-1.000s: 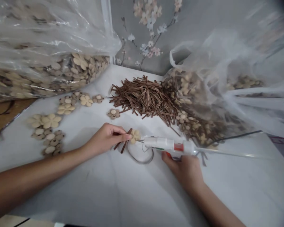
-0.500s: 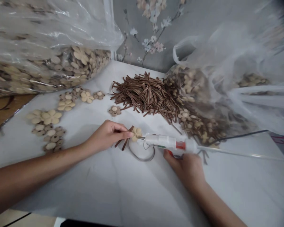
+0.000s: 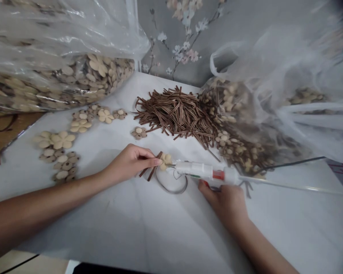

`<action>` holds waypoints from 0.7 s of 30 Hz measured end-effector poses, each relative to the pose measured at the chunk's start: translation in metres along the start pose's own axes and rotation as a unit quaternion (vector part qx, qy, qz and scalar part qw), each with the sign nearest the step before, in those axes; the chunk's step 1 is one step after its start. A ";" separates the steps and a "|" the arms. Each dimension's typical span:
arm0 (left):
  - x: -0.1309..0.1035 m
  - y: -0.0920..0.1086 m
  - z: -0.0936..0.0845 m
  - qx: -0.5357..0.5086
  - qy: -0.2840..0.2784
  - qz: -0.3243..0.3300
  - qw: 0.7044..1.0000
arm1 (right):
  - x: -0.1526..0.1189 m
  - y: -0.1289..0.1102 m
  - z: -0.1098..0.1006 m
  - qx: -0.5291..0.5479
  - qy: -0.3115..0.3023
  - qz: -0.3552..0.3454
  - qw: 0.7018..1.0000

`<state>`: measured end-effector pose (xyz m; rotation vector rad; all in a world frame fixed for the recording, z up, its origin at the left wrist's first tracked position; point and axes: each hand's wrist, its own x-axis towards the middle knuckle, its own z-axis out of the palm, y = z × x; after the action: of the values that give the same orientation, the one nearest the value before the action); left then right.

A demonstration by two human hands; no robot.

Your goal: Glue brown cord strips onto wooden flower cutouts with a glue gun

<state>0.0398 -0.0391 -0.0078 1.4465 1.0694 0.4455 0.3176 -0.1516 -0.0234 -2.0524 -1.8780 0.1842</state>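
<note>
Between thumb and fingers, my left hand [image 3: 133, 163] pinches a cream flower piece [image 3: 166, 161] together with a brown strip [image 3: 151, 173], whose two ends hang below the thumb. My right hand [image 3: 228, 203] is wrapped round the handle of a white hot glue gun [image 3: 194, 169] with a red part on its side. The gun's metal nozzle touches or nearly touches the flower's right edge. A clear glue stick [image 3: 286, 184] extends from the gun's rear. Under the nozzle, a thin grey wire stand loop [image 3: 173, 190] lies over the table.
A heap of brown strips [image 3: 174, 112] lies behind my hands. Loose flower pieces [image 3: 64, 166] are spread on the left, with one flower [image 3: 138, 132] nearer the heap. Big plastic bags of flowers stand at left [image 3: 82, 85] and right [image 3: 240, 125] on the white marbled table [image 3: 117, 228].
Both hands, the flower and the glue gun hold almost the same position. Only a very slight shift of the whole view shows.
</note>
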 end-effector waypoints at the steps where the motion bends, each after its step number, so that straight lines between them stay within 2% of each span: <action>1: 0.000 0.000 0.000 0.000 -0.001 0.000 1.000 | 0.000 0.000 0.000 -0.004 -0.003 0.000 1.000; 21: 0.000 0.002 0.000 -0.015 0.001 0.007 1.000 | -0.001 0.003 0.001 -0.006 0.010 -0.035 0.999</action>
<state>0.0406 -0.0383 -0.0059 1.4282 1.0511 0.4711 0.3195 -0.1529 -0.0256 -1.9855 -1.9390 0.1343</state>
